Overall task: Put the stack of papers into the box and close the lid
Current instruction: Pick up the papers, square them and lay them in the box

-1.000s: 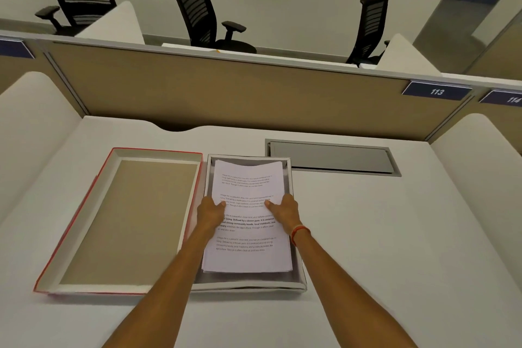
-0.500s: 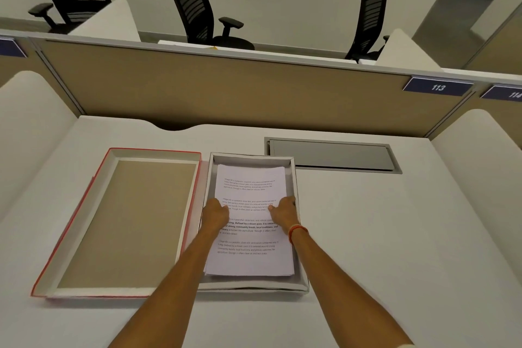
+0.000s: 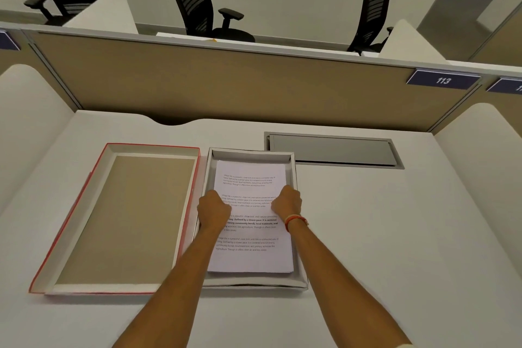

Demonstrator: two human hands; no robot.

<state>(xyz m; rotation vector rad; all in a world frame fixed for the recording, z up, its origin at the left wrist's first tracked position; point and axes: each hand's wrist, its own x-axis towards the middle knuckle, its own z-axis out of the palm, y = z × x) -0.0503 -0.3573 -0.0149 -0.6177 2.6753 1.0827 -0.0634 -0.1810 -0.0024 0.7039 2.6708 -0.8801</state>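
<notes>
A white stack of papers (image 3: 251, 257) with printed text lies inside the shallow grey-white box (image 3: 252, 154) in the middle of the desk. My left hand (image 3: 213, 210) holds the stack's left edge with fingers curled. My right hand (image 3: 288, 202), with a red band at the wrist, holds the right edge in the same way. The box's lid (image 3: 127, 217) lies upside down beside the box on the left, red outside and tan inside, touching or nearly touching the box's left wall.
A grey cable hatch (image 3: 333, 150) is set into the white desk behind the box on the right. A tan partition (image 3: 226, 85) closes the back, and white curved dividers stand at both sides. Black office chairs stand beyond it.
The stack has sunk from a tilt on the far wall to lying flat inside the box. Both hands slid from on top of the sheets out to the side edges.
</notes>
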